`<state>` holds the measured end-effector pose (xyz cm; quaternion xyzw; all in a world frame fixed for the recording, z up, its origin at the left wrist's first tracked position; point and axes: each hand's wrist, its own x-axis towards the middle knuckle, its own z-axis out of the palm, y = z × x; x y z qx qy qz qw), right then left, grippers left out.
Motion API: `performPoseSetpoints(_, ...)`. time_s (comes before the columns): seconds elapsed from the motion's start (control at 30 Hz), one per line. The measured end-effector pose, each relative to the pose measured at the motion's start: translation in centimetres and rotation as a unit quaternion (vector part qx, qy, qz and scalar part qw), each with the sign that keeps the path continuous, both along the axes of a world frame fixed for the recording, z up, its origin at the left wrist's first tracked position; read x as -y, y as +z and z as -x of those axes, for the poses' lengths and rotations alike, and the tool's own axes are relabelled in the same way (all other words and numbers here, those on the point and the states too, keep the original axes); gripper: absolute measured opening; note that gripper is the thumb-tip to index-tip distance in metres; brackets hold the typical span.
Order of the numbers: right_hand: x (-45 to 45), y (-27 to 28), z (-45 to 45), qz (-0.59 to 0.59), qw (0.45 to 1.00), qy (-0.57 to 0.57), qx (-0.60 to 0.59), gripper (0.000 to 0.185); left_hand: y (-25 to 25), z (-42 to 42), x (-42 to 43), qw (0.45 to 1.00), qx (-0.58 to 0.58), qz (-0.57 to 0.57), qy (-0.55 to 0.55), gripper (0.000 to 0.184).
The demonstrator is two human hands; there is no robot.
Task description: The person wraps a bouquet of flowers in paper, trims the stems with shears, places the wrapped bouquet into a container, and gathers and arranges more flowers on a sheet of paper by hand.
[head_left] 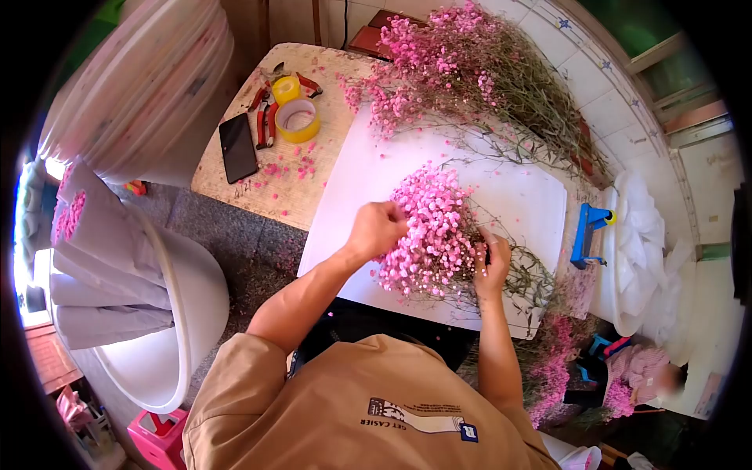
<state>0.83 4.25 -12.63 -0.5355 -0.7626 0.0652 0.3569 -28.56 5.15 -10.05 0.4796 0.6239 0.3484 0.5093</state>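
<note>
L hand [372, 231] is held w/ fingers curled in at the L edge of the bunch of pink baby's-breath [431, 223]; tips partly hidden by blooms, so whether anything is pinched can't be told. R hand [493, 266] is part-closed at the bunch's R side, where blooms give way to thin green stems; stems seem to be held loosely in it. Bunch is held tilted over white paper [345, 180], blooms up & L, stems trailing R

For a good result, stems are best kept snug but uncrushed in R hand, heads nudged level w/ light L fingertips, tangled sprigs eased out, not yanked, as the small blooms look easily shed

Beyond the paper's top edge, a big pile of baby's-breath [478, 70] is laid. On wooden table [219, 188], to the L: smartphone [238, 149], red-handled pliers [266, 125], lg tape roll [298, 120] & sm tape roll [286, 89], w/ petals strewn about. Blue tape dispenser [583, 235] is set near the R edge. Farther out, wrapped bundles [110, 294] are stood in white tub [186, 313], far L; a co-worker [638, 372] is seated lower R
</note>
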Motion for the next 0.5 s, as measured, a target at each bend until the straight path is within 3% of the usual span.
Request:
performPoseSetpoints(0.03,0.0,0.0,0.0,-0.007,1.0,-0.001,0.006,0.03,0.4,-0.1,0.1,0.99,0.093,0.046,0.094,0.013)
performPoseSetpoints(0.07,0.1,0.1,-0.1,-0.008,1.0,0.0,0.007,0.03,-1.6,0.9,-0.2,0.976,0.149,-0.009,0.16,0.013)
performPoseSetpoints(0.1,0.2,0.1,-0.2,-0.005,1.0,0.001,0.007,0.03,-0.4,2.4,0.1,0.963,0.194,0.013,0.187,0.01)
performPoseSetpoints(0.23,0.0,-0.1,-0.1,0.007,1.0,0.003,-0.003,0.03,2.9,8.8,4.7,0.933,0.234,-0.108,0.251,0.008)
performPoseSetpoints(0.27,0.0,-0.5,-0.4,0.014,1.0,0.005,-0.011,0.03,5.4,10.3,6.3,0.969,0.101,-0.096,0.203,0.009)
performPoseSetpoints(0.3,-0.2,-0.5,-0.4,0.015,1.0,0.008,-0.012,0.03,8.7,11.5,7.9,0.99,0.015,0.044,0.133,0.004)
performPoseSetpoints(0.33,-0.2,-0.4,-0.5,0.018,1.0,0.012,-0.017,0.031,8.1,12.4,9.5,0.98,-0.183,-0.054,0.055,0.006)
performPoseSetpoints(0.37,-0.2,-0.4,-0.5,0.02,0.999,0.016,-0.022,0.032,7.4,12.8,11.0,0.916,-0.371,-0.149,-0.028,0.012)
performPoseSetpoints(0.43,-0.3,-0.3,-0.7,0.032,0.998,0.021,-0.041,0.033,6.6,12.1,13.2,0.888,-0.428,-0.132,-0.102,0.027)
performPoseSetpoints(0.5,-0.4,0.8,-0.7,0.053,0.998,0.03,-0.01,0.03,7.8,8.9,13.5,0.958,-0.174,0.043,-0.225,0.046)
